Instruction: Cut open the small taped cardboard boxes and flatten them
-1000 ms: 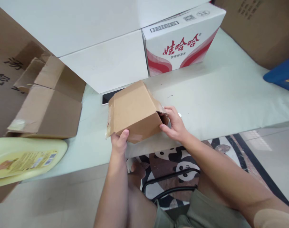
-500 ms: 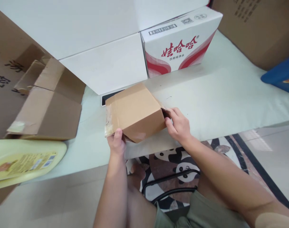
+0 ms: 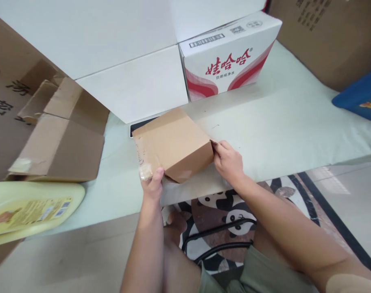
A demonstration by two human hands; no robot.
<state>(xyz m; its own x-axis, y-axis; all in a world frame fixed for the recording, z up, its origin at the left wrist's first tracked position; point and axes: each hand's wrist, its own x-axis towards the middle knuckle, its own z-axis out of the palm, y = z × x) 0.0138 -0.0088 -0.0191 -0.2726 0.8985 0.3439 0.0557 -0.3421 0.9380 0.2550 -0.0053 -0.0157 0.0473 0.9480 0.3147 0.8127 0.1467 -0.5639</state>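
A small brown cardboard box [image 3: 176, 140] is held at the front part of the table, its near side facing me. On its left end a flap with clear tape sticks outward. My left hand [image 3: 153, 185] grips the near left corner, thumb on top by the tape and fingers hidden beneath. My right hand [image 3: 230, 160] is closed on the right end, pinching a flap at the near right corner. Behind the box's far left corner, a dark flat object with a white rim [image 3: 139, 127] shows partly.
White cartons [image 3: 136, 85] and a red-and-white water carton [image 3: 225, 65] stand behind. At left are an opened cardboard box [image 3: 66, 146] and a pale yellow bottle [image 3: 36, 207]. A blue container [image 3: 361, 95] sits at right on the pale green tablecloth [image 3: 295, 134].
The left flap has swung outward and my left hand has shifted slightly right along the box. My right fingers have closed in on the right flap.
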